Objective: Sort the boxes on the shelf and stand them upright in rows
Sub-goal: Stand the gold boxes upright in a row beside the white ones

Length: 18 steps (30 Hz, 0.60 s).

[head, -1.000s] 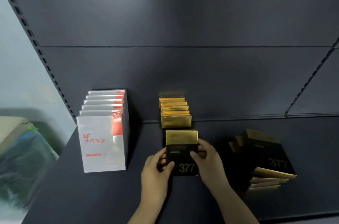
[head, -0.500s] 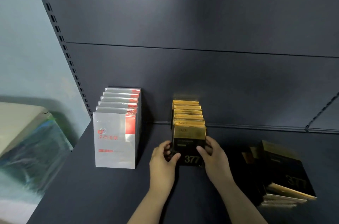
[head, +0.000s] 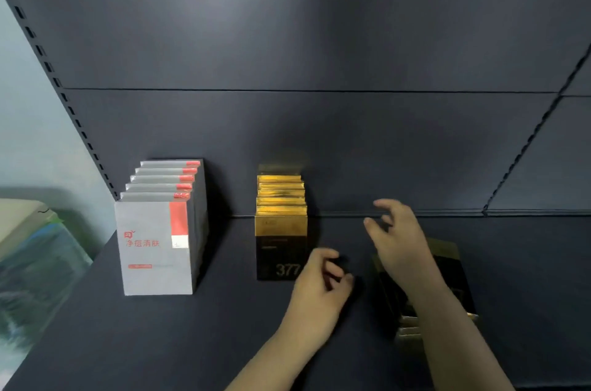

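- On the shelf [head: 224,326], I see the black row [head: 281,250] upright, white row [head: 160,246] beside it.
- My left hand [head: 319,291]: fingers loosely curled, holding nothing.
- My right hand [head: 396,240]: fingers spread, over the pile [head: 447,282].

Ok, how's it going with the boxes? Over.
Both hands empty: left hand loosely curled, right hand open above the pile. Black-gold row upright, white row upright. Pile lying flat, unsorted. Nothing in the way.
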### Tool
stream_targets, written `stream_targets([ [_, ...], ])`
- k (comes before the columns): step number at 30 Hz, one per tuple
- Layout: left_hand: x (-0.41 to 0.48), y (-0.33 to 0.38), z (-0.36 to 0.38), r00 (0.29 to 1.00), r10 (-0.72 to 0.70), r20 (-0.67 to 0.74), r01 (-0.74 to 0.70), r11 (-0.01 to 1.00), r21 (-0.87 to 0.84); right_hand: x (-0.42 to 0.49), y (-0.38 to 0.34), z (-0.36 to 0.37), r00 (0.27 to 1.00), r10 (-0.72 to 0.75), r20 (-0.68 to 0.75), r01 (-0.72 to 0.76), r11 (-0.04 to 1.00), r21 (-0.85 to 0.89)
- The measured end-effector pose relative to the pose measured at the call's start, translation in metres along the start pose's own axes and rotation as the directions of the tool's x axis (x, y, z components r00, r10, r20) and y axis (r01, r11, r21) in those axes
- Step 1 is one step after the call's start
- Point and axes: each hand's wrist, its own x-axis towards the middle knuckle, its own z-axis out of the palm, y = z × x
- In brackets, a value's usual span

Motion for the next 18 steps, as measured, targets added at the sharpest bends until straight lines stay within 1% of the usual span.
stream_targets([
  [1, -0.002, 0.001, 0.013, 0.997, -0.008, 0.071, 0.008, 1.0, -0.004, 0.001, 0.007, -0.016, 1.0, 0.017, -0.016, -0.018, 0.995, -0.097],
  [2, -0.003, 0.002, 0.026, 0.994, -0.012, 0.113, 0.013, 1.0, -0.008, 0.002, 0.015, -0.032, 0.997, 0.061, -0.037, -0.067, 0.978, -0.199],
  [3, -0.004, 0.004, 0.035, 0.991, -0.016, 0.135, 0.017, 1.0, -0.004, 0.001, 0.023, -0.048, 0.988, 0.141, -0.069, -0.155, 0.945, -0.288],
  [5, 0.0, 0.009, 0.049, 0.99, -0.039, 0.135, 0.036, 0.999, 0.024, -0.002, 0.042, -0.072, 0.934, 0.342, -0.102, -0.353, 0.842, -0.407],
  [6, 0.004, 0.012, 0.055, 0.99, -0.055, 0.128, 0.051, 0.998, 0.04, -0.004, 0.053, -0.08, 0.902, 0.425, -0.081, -0.417, 0.804, -0.423],
  [8, 0.01, 0.017, 0.065, 0.988, -0.078, 0.133, 0.069, 0.995, 0.065, -0.007, 0.076, -0.086, 0.862, 0.507, 0.018, -0.47, 0.811, -0.349],
  [9, 0.012, 0.018, 0.071, 0.984, -0.093, 0.149, 0.08, 0.993, 0.092, -0.01, 0.086, -0.087, 0.859, 0.507, 0.077, -0.466, 0.834, -0.294],
  [11, 0.012, 0.017, 0.082, 0.972, -0.139, 0.19, 0.112, 0.983, 0.147, -0.015, 0.1, -0.085, 0.881, 0.451, 0.144, -0.412, 0.88, -0.235],
  [14, 0.012, 0.011, 0.091, 0.965, -0.192, 0.18, 0.164, 0.973, 0.161, -0.021, 0.101, -0.084, 0.908, 0.388, 0.158, -0.366, 0.918, -0.152],
  [18, 0.012, 0.016, 0.093, 0.965, -0.207, 0.164, 0.196, 0.977, 0.08, -0.022, 0.093, -0.087, 0.905, 0.387, 0.176, -0.372, 0.921, -0.113],
])
